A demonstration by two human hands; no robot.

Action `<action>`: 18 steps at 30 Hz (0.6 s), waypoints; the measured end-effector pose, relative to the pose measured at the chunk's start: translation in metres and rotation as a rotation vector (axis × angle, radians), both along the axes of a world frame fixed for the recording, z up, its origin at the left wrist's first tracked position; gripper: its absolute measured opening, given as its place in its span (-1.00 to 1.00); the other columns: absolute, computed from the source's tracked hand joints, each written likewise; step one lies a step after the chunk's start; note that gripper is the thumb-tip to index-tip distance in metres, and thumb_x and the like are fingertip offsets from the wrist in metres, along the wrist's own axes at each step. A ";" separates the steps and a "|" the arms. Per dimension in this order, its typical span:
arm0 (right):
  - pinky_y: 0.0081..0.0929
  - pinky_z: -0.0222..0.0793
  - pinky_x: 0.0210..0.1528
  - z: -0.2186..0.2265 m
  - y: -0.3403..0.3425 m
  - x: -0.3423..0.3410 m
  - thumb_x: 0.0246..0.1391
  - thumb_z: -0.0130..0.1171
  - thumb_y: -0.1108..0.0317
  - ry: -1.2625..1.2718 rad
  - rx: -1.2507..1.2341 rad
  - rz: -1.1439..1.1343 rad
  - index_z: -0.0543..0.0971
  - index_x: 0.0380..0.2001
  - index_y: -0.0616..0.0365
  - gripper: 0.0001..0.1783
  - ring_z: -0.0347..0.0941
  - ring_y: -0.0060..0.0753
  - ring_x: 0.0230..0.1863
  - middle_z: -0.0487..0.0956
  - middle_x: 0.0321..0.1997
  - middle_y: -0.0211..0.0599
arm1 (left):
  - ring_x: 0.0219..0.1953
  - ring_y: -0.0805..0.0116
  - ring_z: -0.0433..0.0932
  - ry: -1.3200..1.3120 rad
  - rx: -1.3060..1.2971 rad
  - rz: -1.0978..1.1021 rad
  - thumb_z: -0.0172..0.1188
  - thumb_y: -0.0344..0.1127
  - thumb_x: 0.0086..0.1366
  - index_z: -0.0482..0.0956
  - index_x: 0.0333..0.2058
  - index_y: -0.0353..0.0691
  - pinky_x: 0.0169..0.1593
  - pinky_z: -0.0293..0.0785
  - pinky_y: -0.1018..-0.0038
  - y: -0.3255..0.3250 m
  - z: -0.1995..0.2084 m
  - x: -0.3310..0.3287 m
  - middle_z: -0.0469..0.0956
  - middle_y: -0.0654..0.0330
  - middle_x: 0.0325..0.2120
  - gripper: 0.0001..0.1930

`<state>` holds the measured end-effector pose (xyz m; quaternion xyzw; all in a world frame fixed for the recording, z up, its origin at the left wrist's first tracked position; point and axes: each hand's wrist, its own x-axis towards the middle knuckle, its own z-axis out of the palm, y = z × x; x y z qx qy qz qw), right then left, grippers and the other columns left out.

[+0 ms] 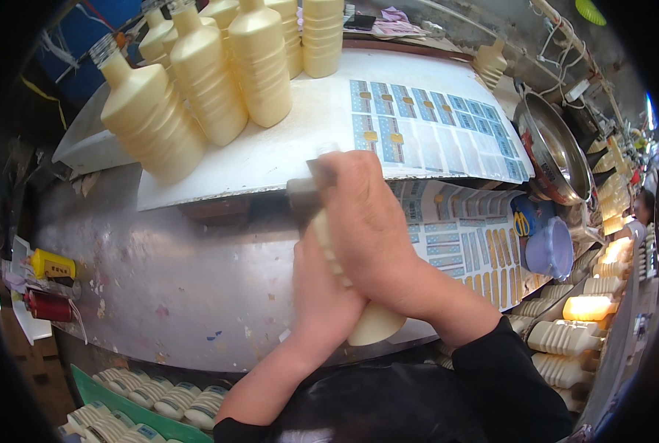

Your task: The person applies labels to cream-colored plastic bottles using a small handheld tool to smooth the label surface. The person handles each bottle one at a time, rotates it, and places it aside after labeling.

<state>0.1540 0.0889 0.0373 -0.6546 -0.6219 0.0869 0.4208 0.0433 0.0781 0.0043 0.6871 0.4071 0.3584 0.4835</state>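
Observation:
My left hand (318, 295) is wrapped round a cream ribbed plastic bottle (376, 325), which lies tilted with its base toward me. Over its upper part my right hand (366, 221) is closed, crossing above the left. A grey flat-edged piece (305, 196) juts from the right fingers; motion blurs it, and its kind does not show. The bottle's neck is hidden behind my fingers and this piece. Just beyond my hands a sheet of blue-and-white labels (440, 148) lies on a white board (318, 148).
Several cream bottles (259, 70) stand at the back left. More label sheets (462, 244) lie at the right, near a lavender tub (549, 247) and a metal pan (554, 144). A green crate (90, 391) of labelled bottles sits lower left. Thread spools (49, 305) lie far left.

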 end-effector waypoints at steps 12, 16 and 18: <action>-0.16 0.38 0.12 0.008 -0.004 -0.002 0.22 0.03 0.52 -0.241 -0.045 0.013 0.38 0.06 0.17 -0.67 0.41 0.10 0.06 0.41 0.01 0.04 | 0.15 -0.28 0.37 0.102 0.055 0.041 0.48 -0.18 0.06 0.17 0.30 -0.42 0.16 0.35 0.01 -0.009 -0.012 -0.003 0.35 -0.29 0.10 -0.08; -0.16 0.40 0.11 0.009 -0.005 0.002 0.18 0.04 0.56 -0.081 -0.083 -0.008 0.37 0.08 0.18 -0.62 0.42 0.12 0.03 0.42 0.01 0.04 | 0.17 -0.27 0.36 0.121 0.007 0.079 0.47 -0.18 0.08 0.12 0.34 -0.40 0.20 0.33 0.00 -0.012 -0.017 -0.002 0.35 -0.26 0.12 -0.04; -0.16 0.40 0.10 0.002 -0.002 0.008 0.20 0.03 0.59 -0.162 0.025 0.070 0.36 0.08 0.20 -0.62 0.43 0.11 0.01 0.42 0.00 0.03 | 0.20 -0.25 0.36 0.130 -0.027 0.092 0.47 -0.18 0.09 0.11 0.36 -0.38 0.22 0.34 0.02 -0.011 -0.015 0.000 0.33 -0.25 0.14 -0.04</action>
